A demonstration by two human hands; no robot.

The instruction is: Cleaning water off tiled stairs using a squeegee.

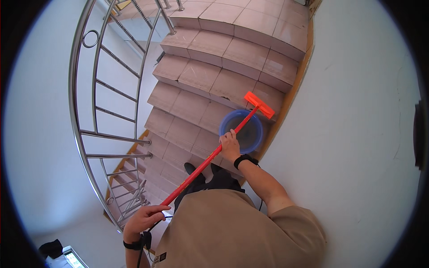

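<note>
A long-handled scrub brush (196,172) slants across my body, with a red handle and an orange head (259,105). My right hand (229,145) is closed around the middle of the handle. At the lower end, my left hand (149,218) is closed on the handle near my waist. The brush head hangs over the far right rim of a blue basin (222,129), its bristles facing down toward the stairs. Greyish water seems to fill the basin, which sits on a step by the right wall. The handle crosses above it.
Tiled stairs (187,107) rise ahead to a landing (250,15). On the left runs a metal railing (73,89); a white wall (344,111) with tan trim (292,98) bounds the right. My dark shoes (190,168) are on the steps below the basin.
</note>
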